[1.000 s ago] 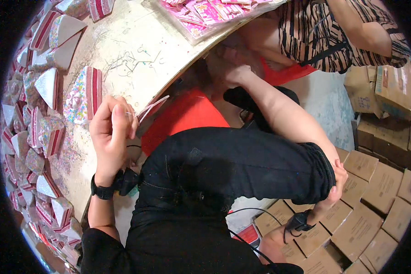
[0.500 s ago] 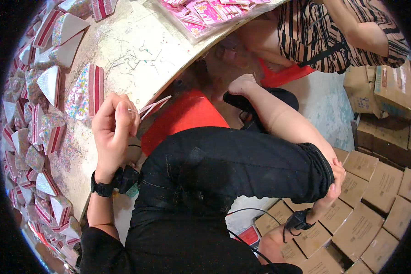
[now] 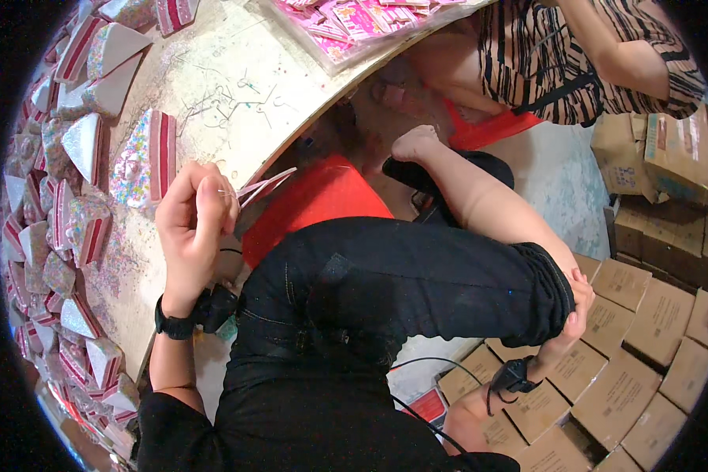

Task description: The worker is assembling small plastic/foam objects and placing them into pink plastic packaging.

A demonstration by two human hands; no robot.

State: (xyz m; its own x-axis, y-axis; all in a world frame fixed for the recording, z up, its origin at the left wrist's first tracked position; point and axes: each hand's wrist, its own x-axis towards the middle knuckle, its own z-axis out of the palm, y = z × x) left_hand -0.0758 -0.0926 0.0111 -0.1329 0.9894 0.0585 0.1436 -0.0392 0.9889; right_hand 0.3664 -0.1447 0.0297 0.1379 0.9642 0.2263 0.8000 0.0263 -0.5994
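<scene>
Pink-and-white card pieces (image 3: 263, 187) sit pinched in the left hand (image 3: 195, 224), held between thumb and fingertips at the edge of the pale tabletop (image 3: 212, 86). The left hand is closed around the thin pieces, which point to the right, out over the tabletop edge and above a red stool (image 3: 322, 200). A black wristband (image 3: 173, 324) circles the left wrist.

Right hand (image 3: 578, 303): it rests against the outer side of the raised knee, which is clothed in black trousers (image 3: 401, 275). Fingers are curled toward the knee; whether they grip anything cannot be told. A second black band (image 3: 513, 375) is on the right wrist, with a thin black cable (image 3: 425, 363) running from it across the lap.

Surroundings:
- Wedge-shaped glitter boxes (image 3: 145, 161) with red-and-white striped sides lie near the left hand; many more are heaped along the left side of the tabletop.
- A clear tray of pink packets (image 3: 354, 23) lies at the far edge of the tabletop.
- Brown cardboard cartons (image 3: 645, 330) are stacked close together on the floor to the right, just beside the right hand.
- Another person in a striped top (image 3: 574, 55) sits beyond the tabletop.
</scene>
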